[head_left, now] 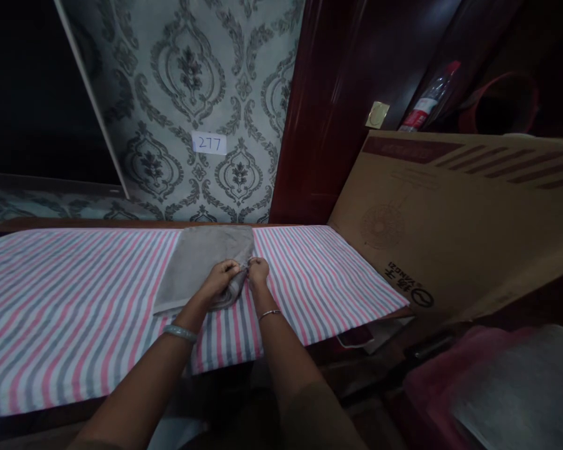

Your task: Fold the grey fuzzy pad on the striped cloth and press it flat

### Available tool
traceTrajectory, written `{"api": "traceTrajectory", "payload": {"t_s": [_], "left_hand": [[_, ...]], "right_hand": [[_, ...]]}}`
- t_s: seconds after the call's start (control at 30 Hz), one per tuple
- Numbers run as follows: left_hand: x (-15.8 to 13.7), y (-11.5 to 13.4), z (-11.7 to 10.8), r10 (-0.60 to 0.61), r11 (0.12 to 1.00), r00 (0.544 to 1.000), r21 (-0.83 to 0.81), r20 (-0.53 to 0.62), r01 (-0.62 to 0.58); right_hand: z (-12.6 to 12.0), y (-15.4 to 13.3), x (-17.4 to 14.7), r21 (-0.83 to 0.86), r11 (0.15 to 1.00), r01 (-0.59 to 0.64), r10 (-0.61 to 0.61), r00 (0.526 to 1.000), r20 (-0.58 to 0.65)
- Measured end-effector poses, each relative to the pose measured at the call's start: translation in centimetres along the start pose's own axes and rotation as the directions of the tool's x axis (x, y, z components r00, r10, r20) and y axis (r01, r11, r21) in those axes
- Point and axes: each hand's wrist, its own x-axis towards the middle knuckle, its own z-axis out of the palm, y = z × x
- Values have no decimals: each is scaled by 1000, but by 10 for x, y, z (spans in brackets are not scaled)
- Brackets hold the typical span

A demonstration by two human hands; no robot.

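A grey cloth [199,259] lies folded on a striped sheet of pink, grey and white [122,281]. Its near right corner is bunched up in soft folds. My left hand [221,277] pinches the gathered edge of this cloth from the left. Close beside it, my right hand [257,270] grips the same edge at its right side, fingers curled. Between the fingertips is a small whitish bit, too blurred to name. The cloth's left part rests flat, and its far edge reaches the back of the table.
On the right, a large cardboard box panel [450,219] leans along the table's edge. Behind it stands a plastic bottle [426,106] with a red cap. A dark screen [42,94] hangs at the left. Pink and grey bundles [497,381] lie at lower right.
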Motion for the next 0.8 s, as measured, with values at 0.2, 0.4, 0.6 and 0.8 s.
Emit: {"api": "traceTrajectory", "payload": {"t_s": [0.2, 0.4, 0.6, 0.8], "left_hand": [[3, -1, 6, -49, 998, 993, -45, -104, 44], [4, 0, 16, -14, 999, 988, 38, -155, 20], [11, 12, 21, 56, 935, 989, 355, -139, -3], [16, 24, 34, 64, 760, 998, 648, -18, -37]], "right_hand": [[-22, -12, -11, 205, 977, -59, 31, 990, 136], [-41, -24, -17, 354, 927, -123, 40, 972, 232], [-42, -26, -21, 411, 891, -193, 67, 951, 302], [-43, -28, -22, 402, 890, -216, 77, 939, 334]]}}
